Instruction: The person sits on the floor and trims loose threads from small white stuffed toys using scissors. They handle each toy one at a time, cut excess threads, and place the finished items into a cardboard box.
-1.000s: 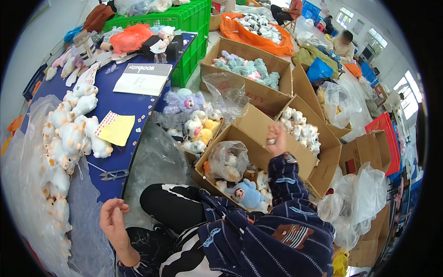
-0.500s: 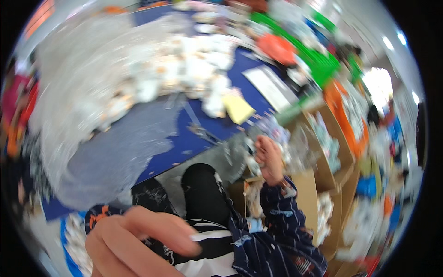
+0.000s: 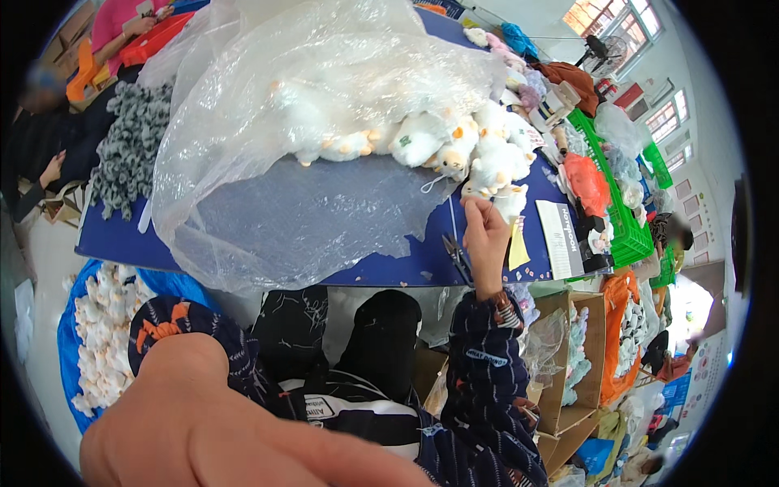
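Note:
My left hand [image 3: 203, 422] looms large at the lower left, cut off by the lower edge; one finger stretches right, the other fingers are hidden. On the blue table [image 3: 398, 274], my right hand [image 3: 487, 239] has its fingers curled together, fingertips against the near edge of a pile of white plush toys [image 3: 497, 162] with orange patches. What the fingertips hold, if anything, cannot be made out. Just left of that hand lies a pair of dark scissors or snips [image 3: 457, 258]. A yellow slip of paper [image 3: 518, 245] is close on its right.
A big clear plastic bag [image 3: 235, 195] covers much of the table and part of the pile. To the right are a notebook [image 3: 560, 239], a green crate [image 3: 631, 235] and cardboard boxes [image 3: 595, 349]. A blue sack of small plush pieces [image 3: 69, 357] stands lower left. Other people sit at the far left.
My right hand has gone from beside the boxes to the plush pile on the table. The view has swung right, and my left hand appears lower and closer.

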Available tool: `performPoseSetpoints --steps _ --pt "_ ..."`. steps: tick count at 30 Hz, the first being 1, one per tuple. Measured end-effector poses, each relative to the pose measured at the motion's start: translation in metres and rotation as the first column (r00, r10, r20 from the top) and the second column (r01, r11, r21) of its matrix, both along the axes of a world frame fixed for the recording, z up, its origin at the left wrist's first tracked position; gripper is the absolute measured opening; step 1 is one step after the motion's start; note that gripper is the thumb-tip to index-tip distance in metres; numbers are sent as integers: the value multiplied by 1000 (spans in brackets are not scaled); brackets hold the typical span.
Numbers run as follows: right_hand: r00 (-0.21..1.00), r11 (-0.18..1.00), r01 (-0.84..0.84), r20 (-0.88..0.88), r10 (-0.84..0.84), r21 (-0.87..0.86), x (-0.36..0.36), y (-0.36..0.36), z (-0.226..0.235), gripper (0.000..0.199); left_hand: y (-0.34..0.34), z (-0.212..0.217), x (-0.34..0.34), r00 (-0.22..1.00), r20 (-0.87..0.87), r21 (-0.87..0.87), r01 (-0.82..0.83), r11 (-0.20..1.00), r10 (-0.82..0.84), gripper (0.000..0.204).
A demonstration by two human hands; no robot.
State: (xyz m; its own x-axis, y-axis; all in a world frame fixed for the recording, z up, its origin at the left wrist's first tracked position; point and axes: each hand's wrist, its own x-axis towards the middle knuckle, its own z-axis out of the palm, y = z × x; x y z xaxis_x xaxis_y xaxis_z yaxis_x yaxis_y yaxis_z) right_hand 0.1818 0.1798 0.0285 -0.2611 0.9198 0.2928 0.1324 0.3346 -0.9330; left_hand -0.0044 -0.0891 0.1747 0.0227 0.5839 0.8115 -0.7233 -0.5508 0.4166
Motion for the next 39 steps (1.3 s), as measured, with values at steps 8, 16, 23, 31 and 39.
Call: performPoseSetpoints --steps 8,16,23,31,39 --pt "981 979 -29 195 -11 202 -50 11 -3 29 -6 -14 2 999 19 10 35 999 -35 30" --pt "953 952 171 203 -225 255 -119 41 -11 78 -6 -14 -10 1000 25 8 12 1000 -13 32" --pt "982 973 -112 -173 77 -201 -119 7 18 53 -11 -38 -39 964 -97 -206 -261 943 246 36" --pt "592 165 -798 -806 28 -580 -44 -78 -11 48 91 -166 -27 993 113 -864 108 491 -20 51" --pt "960 877 -281 -116 256 -391 -25 -89 -11 32 96 -157 -11 906 -374 -723 -419 550 199 67"
